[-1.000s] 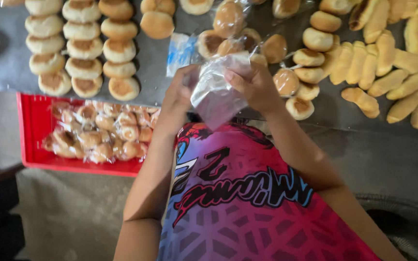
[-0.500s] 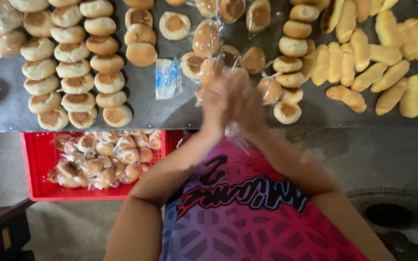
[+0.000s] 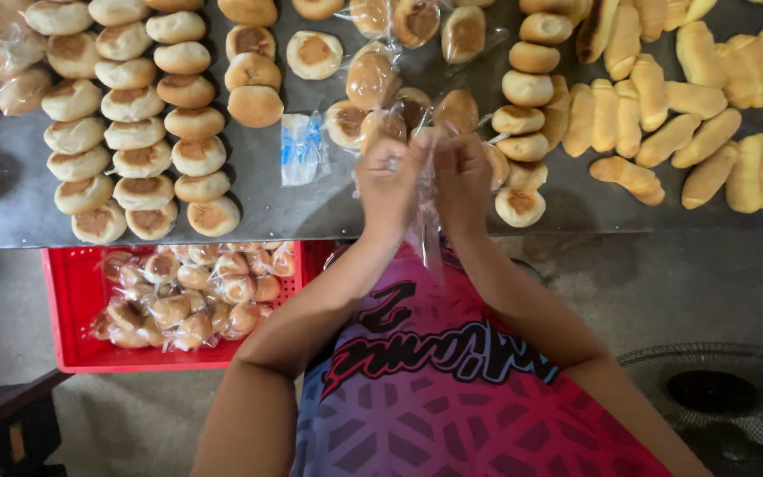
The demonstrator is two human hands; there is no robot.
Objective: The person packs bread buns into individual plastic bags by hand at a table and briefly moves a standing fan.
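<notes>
hands: the left hand [image 3: 388,177] and right hand [image 3: 463,172] are pressing close together above the dark grey table [image 3: 311,216], fingers clenched on a thin clear plastic bag [image 3: 424,221].
bag: it is hanging down between the wrists, over the table edge.
change: a second ago the bag was puffed open and held wide; now it is being pinched flat and narrow.
around: round golden bread rolls [image 3: 143,132] are lying in rows; a red plastic crate [image 3: 68,300] of wrapped buns is sitting below.

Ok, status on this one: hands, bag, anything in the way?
Left hand and right hand both pinch clear plastic bag. Bag hangs empty over table edge. Nothing blocking.
</notes>
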